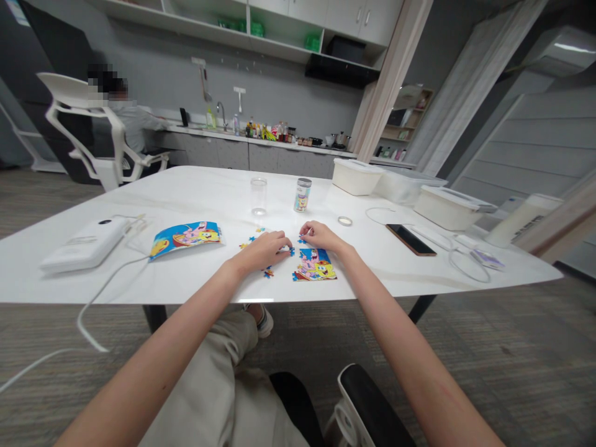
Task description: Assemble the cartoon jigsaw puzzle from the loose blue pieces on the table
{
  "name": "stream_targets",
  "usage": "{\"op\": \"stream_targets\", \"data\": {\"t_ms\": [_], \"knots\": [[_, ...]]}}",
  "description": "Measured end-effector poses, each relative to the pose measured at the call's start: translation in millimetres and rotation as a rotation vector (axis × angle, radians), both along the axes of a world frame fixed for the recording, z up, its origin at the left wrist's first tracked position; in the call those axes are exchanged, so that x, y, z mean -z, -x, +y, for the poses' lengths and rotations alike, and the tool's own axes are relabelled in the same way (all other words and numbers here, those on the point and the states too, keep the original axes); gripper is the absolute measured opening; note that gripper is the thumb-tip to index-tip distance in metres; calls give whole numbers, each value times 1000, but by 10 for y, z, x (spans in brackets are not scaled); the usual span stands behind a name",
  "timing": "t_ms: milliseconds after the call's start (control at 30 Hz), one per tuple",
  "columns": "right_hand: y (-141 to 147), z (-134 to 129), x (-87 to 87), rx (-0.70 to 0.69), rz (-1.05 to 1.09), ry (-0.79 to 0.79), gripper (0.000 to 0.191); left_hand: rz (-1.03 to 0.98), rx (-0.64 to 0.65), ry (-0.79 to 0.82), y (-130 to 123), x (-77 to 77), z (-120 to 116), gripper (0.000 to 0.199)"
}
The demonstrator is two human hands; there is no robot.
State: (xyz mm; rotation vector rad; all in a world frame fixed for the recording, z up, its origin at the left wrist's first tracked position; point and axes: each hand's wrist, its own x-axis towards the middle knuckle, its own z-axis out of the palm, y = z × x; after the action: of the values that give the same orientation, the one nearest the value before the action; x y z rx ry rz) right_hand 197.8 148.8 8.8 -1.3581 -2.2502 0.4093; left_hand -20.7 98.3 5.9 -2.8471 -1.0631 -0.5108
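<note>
Step judged in hand: jigsaw assembly, with pieces being sorted or fitted at the far side. The partly built jigsaw (pixel 315 267) is laid flat on the tabletop (pixel 391 273), right of the left hand (pixel 270 249) and just nearside of the right hand (pixel 320 236). The far-left corner is unfilled and the left edge is ragged.

Left fingers are curled to a narrow gap, with a blue piece (pixel 292 251) right at the tips; whether it is gripped or only touched cannot be told. Right fingers are bunched close together, with another blue piece (pixel 302 241) just below the tips; a firm hold cannot be confirmed.

Next move, as judged: one blue piece to be turned to match, lined up with the far edge, pressed flat; built section to be kept from sliding. Loose pieces (pixel 267 272) are scattered nearside of the left hand, more beyond it. The curved picture sheet (pixel 189 239) is placed well left, usable as reference.
</note>
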Motion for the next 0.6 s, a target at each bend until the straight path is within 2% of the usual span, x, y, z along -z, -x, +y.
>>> {"op": "stream_targets", "data": {"t_ms": [600], "knots": [[-4,21,21,5,23,8,10,-3,-2,4,-9,-12,-17,24]]}}
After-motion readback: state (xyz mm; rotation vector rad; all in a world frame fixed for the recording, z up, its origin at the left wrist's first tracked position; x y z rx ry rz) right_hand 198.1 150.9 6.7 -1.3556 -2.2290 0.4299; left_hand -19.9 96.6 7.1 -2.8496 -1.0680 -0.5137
